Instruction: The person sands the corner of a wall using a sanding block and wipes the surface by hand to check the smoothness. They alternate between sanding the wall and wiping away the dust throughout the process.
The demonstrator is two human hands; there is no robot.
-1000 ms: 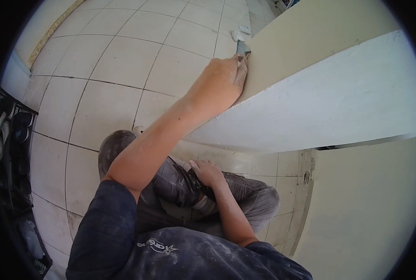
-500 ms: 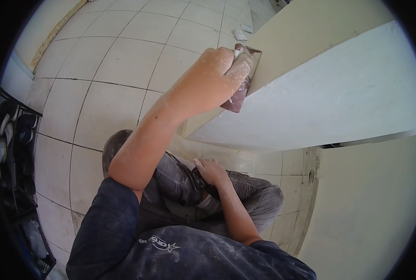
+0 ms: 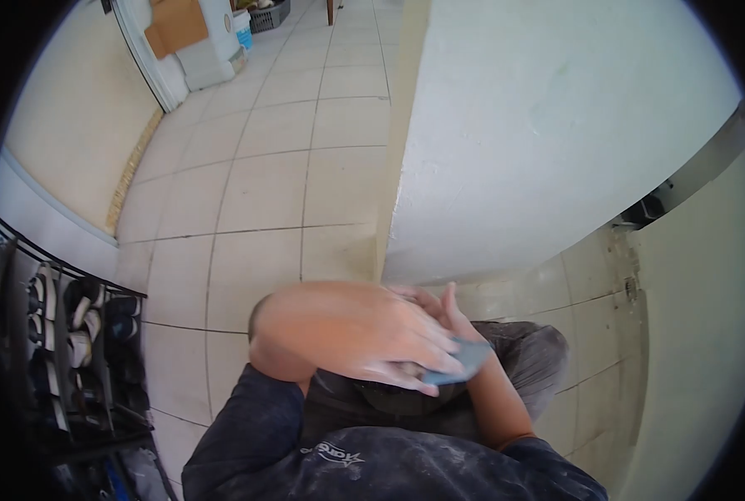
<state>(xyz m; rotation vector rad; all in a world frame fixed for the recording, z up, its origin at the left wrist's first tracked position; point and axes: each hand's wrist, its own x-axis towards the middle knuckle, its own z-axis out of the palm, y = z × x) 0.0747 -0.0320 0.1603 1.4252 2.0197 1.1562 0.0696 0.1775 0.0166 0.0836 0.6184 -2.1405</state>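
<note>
My left hand [image 3: 406,341] is closed on a thin, flat bluish-grey sheet [image 3: 464,361]. Motion smears the hand and the sheet, and the kind of sheet cannot be made out. The sheet lies over my right wrist in this view. Just beyond it, my right hand [image 3: 436,306] shows its thumb stretched up and its fingers apart, partly hidden behind my left hand. White dust marks the fingers. Both hands are close above my lap, in front of the near end of a white-faced wall [image 3: 506,167] with a rough, pale edge.
Light floor tiles [image 3: 260,188] stretch ahead on the left. A black shoe rack [image 3: 72,351] stands at my left, a pale door panel [image 3: 84,108] beyond it. Far back are cardboard [image 3: 176,27] and a grey basket [image 3: 270,17]. Another pale wall [image 3: 698,334] rises at right.
My left hand has come back from the wall's edge to my lap, bringing the sheet over my right wrist. The sheet's reddish-brown face no longer shows. The view has tilted up and turned.
</note>
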